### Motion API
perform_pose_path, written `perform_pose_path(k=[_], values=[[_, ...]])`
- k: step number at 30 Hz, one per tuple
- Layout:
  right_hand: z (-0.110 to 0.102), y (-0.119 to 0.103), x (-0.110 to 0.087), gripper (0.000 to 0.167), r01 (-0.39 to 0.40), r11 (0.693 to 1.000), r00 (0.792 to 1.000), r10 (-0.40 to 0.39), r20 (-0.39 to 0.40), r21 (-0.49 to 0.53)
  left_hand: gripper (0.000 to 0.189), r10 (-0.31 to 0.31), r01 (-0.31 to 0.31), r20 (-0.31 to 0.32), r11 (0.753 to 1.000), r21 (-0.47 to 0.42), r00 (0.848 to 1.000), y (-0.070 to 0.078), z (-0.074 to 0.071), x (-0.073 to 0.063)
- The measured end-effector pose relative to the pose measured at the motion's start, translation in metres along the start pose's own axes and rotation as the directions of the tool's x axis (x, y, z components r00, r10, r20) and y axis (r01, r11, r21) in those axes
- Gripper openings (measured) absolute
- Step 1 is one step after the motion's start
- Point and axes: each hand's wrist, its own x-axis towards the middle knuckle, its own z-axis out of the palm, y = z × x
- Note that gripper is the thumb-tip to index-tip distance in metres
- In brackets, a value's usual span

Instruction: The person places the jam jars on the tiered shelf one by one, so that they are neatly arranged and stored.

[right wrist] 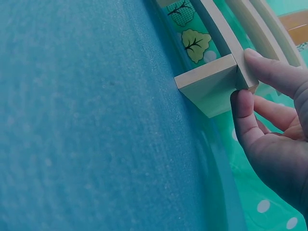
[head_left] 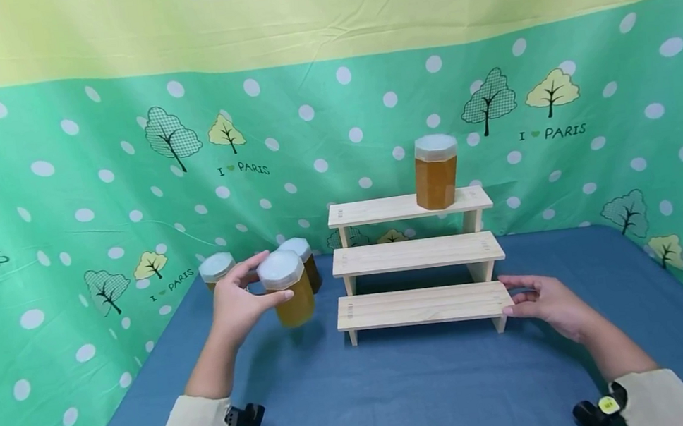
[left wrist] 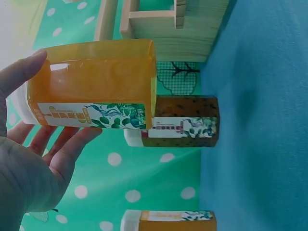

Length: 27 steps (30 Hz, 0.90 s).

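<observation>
My left hand (head_left: 239, 305) grips an amber octagonal jar (head_left: 294, 305) with a whitish lid, thumb on one side and fingers on the other. In the left wrist view this jar (left wrist: 96, 72) hangs above the blue cloth and shows a leafy label. My right hand (head_left: 550, 307) pinches the right end of the lowest step of a three-step wooden stand (head_left: 417, 255). The right wrist view shows the thumb and a finger at that board's corner (right wrist: 245, 77). Another amber jar (head_left: 437, 180) stands on the top step, toward its right end.
Behind the held jar stands a darker jar (left wrist: 185, 103) with specks in it. A further amber jar (head_left: 216, 265) stands to its left, partly hidden by my left hand. Blue cloth (head_left: 371, 401) covers the table, and a green dotted curtain (head_left: 318, 130) hangs behind.
</observation>
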Motion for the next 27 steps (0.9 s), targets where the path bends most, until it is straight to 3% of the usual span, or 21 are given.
perform_pose_path(k=[27], values=[[-0.001,0.001,0.002,0.081,-0.006,1.0,1.0,0.006,-0.006,-0.016,0.079,0.051,-0.052,0.021,0.998,0.022,0.998,0.032,0.004,0.015]])
